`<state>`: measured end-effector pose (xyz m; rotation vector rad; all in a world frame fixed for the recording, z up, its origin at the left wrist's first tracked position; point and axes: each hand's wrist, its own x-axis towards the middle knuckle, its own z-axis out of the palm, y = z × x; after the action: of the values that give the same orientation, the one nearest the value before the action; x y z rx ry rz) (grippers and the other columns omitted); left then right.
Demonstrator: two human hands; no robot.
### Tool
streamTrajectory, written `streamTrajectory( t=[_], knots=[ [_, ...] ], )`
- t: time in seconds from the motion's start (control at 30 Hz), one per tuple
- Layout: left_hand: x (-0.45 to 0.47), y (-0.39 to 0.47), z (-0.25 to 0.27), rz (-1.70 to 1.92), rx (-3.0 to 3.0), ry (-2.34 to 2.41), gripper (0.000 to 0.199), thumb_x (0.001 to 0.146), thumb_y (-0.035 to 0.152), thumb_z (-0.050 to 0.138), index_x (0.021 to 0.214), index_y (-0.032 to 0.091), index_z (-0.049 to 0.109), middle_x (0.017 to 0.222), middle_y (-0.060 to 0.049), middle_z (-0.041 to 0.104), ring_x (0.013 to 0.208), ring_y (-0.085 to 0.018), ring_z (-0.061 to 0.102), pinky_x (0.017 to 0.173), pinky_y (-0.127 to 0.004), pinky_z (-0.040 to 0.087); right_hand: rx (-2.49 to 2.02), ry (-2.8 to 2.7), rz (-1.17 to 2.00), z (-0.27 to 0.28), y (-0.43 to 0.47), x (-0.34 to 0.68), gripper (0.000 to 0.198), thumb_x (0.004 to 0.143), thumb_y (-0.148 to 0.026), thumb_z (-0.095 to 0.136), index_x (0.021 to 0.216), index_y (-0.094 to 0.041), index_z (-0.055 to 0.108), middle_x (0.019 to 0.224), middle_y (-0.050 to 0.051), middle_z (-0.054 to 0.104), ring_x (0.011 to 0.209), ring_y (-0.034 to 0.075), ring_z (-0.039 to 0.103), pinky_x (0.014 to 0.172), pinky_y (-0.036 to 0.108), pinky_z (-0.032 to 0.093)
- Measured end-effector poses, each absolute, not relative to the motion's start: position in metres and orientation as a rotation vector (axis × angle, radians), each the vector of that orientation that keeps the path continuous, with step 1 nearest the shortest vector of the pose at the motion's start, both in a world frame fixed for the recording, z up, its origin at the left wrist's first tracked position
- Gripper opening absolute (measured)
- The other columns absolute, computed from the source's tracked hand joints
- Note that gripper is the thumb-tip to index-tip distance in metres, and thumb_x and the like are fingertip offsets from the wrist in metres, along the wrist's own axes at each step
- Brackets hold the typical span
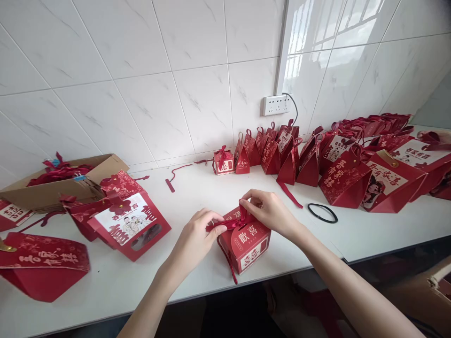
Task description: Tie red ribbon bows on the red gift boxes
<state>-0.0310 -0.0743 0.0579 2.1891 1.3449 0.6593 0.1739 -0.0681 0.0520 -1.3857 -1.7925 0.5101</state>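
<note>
A small red gift box [246,244] with white characters stands near the front edge of the white counter [197,192]. A red ribbon [230,223] lies across its top, and one end hangs down the front. My left hand [197,237] pinches the ribbon's left loop. At the centre of the bow my right hand [269,211] pinches the ribbon on the box's top.
Flat red bags [130,225] and a cardboard box [59,185] of ribbons lie at the left. A finished small box [223,162] and a row of folded red bags [282,152] line the wall. Larger bags [391,180] sit right. A black hair band [322,212] lies nearby.
</note>
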Motion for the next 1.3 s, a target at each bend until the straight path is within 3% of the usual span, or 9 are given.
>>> streamTrajectory(
  t=[0.23, 0.37, 0.53, 0.67, 0.73, 0.93, 1.07, 1.3],
  knots=[
    [-0.013, -0.029, 0.053, 0.760, 2.473, 1.335, 0.013, 0.085, 0.017, 0.049, 0.084, 0.022, 0.061, 0.090, -0.003, 0.061, 0.095, -0.021, 0.055, 0.086, -0.037, 0.043, -1.423, -1.533, 0.831, 0.045, -0.058, 0.174, 0.021, 0.084, -0.038, 0.049, 0.076, -0.019, 0.055, 0.050, -0.004, 0.058, 0.034, 0.009, 0.046, 0.035, 0.019, 0.030],
    [-0.008, -0.014, 0.064, 0.725, 2.417, 1.246, 0.015, 0.087, 0.024, 0.047, 0.085, 0.022, 0.062, 0.098, -0.003, 0.060, 0.098, -0.020, 0.056, 0.090, -0.036, 0.042, -1.408, -1.564, 0.873, 0.045, -0.052, 0.178, 0.026, 0.083, -0.042, 0.051, 0.075, -0.018, 0.057, 0.049, -0.003, 0.054, 0.037, 0.008, 0.041, 0.036, 0.019, 0.024],
    [-0.003, -0.009, 0.071, 0.700, 2.317, 1.138, 0.022, 0.088, 0.029, 0.044, 0.087, 0.023, 0.065, 0.101, -0.002, 0.061, 0.094, -0.018, 0.058, 0.088, -0.033, 0.044, -1.464, -1.691, 0.579, 0.047, -0.053, 0.181, 0.023, 0.084, -0.035, 0.051, 0.074, -0.018, 0.061, 0.057, 0.000, 0.060, 0.051, 0.012, 0.050, 0.049, 0.023, 0.036],
    [0.002, 0.003, 0.069, 0.702, 2.248, 1.026, 0.020, 0.086, 0.029, 0.046, 0.089, 0.022, 0.065, 0.100, -0.003, 0.064, 0.095, -0.018, 0.059, 0.088, -0.031, 0.045, -1.364, -1.807, 0.417, 0.051, -0.047, 0.185, 0.017, 0.083, -0.028, 0.053, 0.075, -0.018, 0.064, 0.083, 0.005, 0.064, 0.079, 0.017, 0.059, 0.074, 0.030, 0.045],
    [0.004, 0.011, 0.067, 0.681, 2.191, 0.953, 0.018, 0.085, 0.030, 0.049, 0.089, 0.021, 0.065, 0.097, -0.003, 0.066, 0.095, -0.018, 0.060, 0.089, -0.032, 0.046, -1.280, -1.876, 0.564, 0.053, -0.038, 0.190, 0.016, 0.083, -0.029, 0.054, 0.077, -0.018, 0.064, 0.086, 0.005, 0.063, 0.079, 0.016, 0.058, 0.077, 0.031, 0.045],
    [0.001, 0.022, 0.055, 0.839, 1.977, 0.908, 0.020, 0.078, 0.035, 0.062, 0.089, 0.018, 0.063, 0.091, -0.003, 0.066, 0.087, -0.017, 0.061, 0.081, -0.031, 0.049, -1.024, -1.906, 1.206, 0.048, -0.006, 0.204, 0.025, 0.081, -0.039, 0.061, 0.074, -0.016, 0.061, 0.063, -0.001, 0.057, 0.054, 0.010, 0.047, 0.051, 0.023, 0.037],
    [-0.009, 0.012, 0.047, 0.965, 1.926, 0.941, 0.017, 0.080, 0.034, 0.061, 0.081, 0.018, 0.062, 0.079, -0.001, 0.064, 0.075, -0.014, 0.059, 0.073, -0.028, 0.047, -0.949, -1.741, 1.290, 0.037, -0.007, 0.205, 0.026, 0.080, -0.041, 0.064, 0.074, -0.015, 0.061, 0.065, 0.000, 0.058, 0.057, 0.009, 0.049, 0.054, 0.023, 0.039],
    [-0.011, -0.002, 0.048, 0.891, 1.950, 1.019, 0.013, 0.084, 0.032, 0.056, 0.086, 0.021, 0.062, 0.082, 0.002, 0.062, 0.080, -0.012, 0.057, 0.074, -0.025, 0.044, -1.013, -1.588, 1.203, 0.037, -0.026, 0.202, 0.027, 0.084, -0.040, 0.061, 0.073, -0.016, 0.061, 0.070, 0.002, 0.063, 0.063, 0.011, 0.057, 0.059, 0.023, 0.046]
  ],
)
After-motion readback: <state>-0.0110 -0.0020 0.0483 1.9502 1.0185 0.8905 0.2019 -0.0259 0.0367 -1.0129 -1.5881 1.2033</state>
